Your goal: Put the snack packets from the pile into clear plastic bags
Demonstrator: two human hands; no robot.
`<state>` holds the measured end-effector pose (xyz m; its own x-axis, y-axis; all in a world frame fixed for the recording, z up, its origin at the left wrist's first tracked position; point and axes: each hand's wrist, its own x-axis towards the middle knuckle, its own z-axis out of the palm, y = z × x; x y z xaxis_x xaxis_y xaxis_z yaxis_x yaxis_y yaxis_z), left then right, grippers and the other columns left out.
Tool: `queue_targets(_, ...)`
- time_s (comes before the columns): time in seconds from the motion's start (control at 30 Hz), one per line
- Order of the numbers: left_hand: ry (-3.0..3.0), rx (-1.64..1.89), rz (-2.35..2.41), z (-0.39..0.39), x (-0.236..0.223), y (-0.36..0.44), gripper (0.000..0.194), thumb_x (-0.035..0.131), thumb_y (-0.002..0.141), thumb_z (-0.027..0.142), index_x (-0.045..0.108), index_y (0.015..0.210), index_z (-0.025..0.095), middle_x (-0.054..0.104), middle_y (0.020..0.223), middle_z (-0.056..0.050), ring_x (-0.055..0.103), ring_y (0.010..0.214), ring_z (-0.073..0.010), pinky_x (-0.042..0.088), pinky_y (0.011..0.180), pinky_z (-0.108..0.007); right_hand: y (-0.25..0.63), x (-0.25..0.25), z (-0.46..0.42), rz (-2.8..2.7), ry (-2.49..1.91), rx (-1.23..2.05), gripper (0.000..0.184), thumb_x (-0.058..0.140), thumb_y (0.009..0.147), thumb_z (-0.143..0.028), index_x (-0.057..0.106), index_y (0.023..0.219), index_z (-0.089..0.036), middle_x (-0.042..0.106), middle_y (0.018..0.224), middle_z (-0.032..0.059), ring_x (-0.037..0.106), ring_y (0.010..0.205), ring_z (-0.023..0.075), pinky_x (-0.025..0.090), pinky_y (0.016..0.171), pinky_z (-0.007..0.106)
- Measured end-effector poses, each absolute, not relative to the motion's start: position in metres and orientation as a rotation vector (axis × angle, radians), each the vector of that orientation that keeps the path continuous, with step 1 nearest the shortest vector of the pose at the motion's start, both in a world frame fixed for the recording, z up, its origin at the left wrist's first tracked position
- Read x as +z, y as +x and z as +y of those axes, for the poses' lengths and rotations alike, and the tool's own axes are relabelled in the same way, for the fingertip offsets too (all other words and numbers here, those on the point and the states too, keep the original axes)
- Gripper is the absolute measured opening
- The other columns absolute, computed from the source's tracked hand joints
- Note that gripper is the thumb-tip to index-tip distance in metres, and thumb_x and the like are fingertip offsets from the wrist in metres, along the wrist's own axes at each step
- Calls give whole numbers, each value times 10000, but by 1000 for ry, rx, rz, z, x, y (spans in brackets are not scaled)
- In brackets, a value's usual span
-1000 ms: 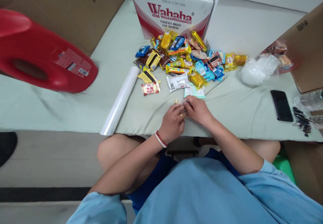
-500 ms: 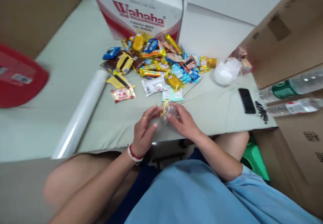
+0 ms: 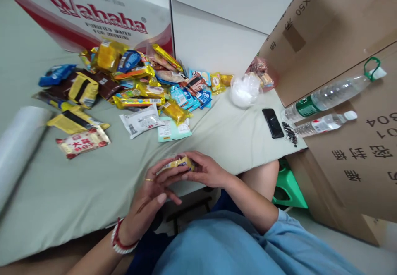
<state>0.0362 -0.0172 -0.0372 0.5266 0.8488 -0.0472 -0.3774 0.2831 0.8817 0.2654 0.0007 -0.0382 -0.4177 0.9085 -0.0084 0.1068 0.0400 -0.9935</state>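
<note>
A small snack packet (image 3: 180,163) in a clear and yellow wrapper is held just above the table's front edge. My right hand (image 3: 206,169) is closed on its right end, thumb in front and fingers behind. The stretched fingers of my left hand (image 3: 151,184) touch the packet's left side, while the thumb stands well apart. Beyond my hands lie a pale green packet (image 3: 173,130), a white packet (image 3: 141,120) and a cream and red packet (image 3: 83,142). Behind them is a heap of wrapped snacks (image 3: 133,76) in yellow, blue and brown.
A plastic film roll (image 3: 23,151) lies at the left. Boxes, one a Wahaha carton (image 3: 93,14), stand behind the heap. On the right are a white plastic bag (image 3: 246,89), a phone (image 3: 273,123), two bottles (image 3: 328,97) and a brown cardboard box (image 3: 350,151). A green stool (image 3: 290,188) stands below.
The view has swung right and come closer to the table. The packet has turned in my hands and now lies more sideways, with my left fingers stretched along it.
</note>
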Motion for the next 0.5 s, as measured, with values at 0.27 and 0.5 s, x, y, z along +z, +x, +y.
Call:
queue_targets(0.27,859,621,572,10,-32,23,701,640,951,598,410,1583,397,555,1550,-205,700,600,-134,425,396,-182,291,-35,1,-1466,-1149,1407,412,592,1037,-447,669,1396,-262,710,1336,58,659,1235,202,510,1098,363)
queue_targets(0.5,864,580,809,16,-37,8,577,626,993,473,450,1530,356,639,1436,-178,728,746,-195,524,496,-235,497,54,124,-953,-1283,233,265,560,958,-133,679,1188,-191,696,1255,92,700,1113,183,555,1000,407)
